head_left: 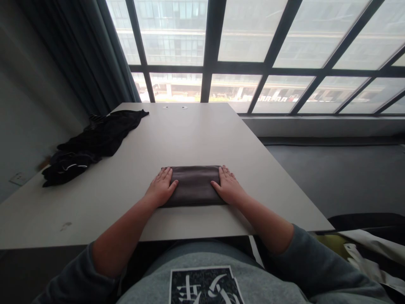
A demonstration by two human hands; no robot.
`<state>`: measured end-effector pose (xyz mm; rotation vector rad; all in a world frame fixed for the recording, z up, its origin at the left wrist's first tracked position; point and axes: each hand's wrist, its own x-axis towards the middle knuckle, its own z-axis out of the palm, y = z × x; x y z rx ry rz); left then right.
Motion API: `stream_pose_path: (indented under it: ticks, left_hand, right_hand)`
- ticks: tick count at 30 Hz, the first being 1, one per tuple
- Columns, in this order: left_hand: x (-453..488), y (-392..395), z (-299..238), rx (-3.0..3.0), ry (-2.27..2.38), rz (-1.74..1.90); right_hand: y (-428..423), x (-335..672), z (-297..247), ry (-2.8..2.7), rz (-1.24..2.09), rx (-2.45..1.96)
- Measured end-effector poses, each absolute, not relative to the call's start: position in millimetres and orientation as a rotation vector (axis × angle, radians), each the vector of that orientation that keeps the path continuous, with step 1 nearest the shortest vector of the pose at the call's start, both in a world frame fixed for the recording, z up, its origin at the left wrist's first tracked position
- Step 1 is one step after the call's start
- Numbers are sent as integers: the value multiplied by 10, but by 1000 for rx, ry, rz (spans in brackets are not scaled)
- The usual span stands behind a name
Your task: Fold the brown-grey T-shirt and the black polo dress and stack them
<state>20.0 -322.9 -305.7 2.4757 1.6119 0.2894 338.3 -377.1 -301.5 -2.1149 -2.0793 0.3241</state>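
Lying by the table's (190, 131) near edge, the folded cloth (194, 185) is pressed flat at its ends by the left hand (163, 188) and right hand (229, 188), fingers laid together, and even pressure is advised.

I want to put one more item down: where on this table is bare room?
Bare: the patch between the folded grey cloth and the far edge of the table; the strip right of the right hand; the near corner left of the left hand. Crowded: the left side, under the black clothes.
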Motion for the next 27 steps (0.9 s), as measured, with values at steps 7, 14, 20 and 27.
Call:
stream_pose_path:
  ticks: [7, 14, 20, 27]
  left_hand:
    - [-11, -3315, -3274, 2337, 1822, 375]
    - [-432, -3562, -3425, 2532, 1758, 350]
    - [-653, -3701, -3474, 2429, 1826, 547]
    - [-615, -3781, -3394, 2520, 1808, 520]
  right_hand:
    - [-3942, 3401, -2938, -2044, 326, -1954]
    - [-3983, 3497, -2696, -1659, 892, -1574]
    - [-3689, 3649, -2567, -1384, 1448, -1534]
    - [-3336, 4038, -2362, -1234, 1724, -1559]
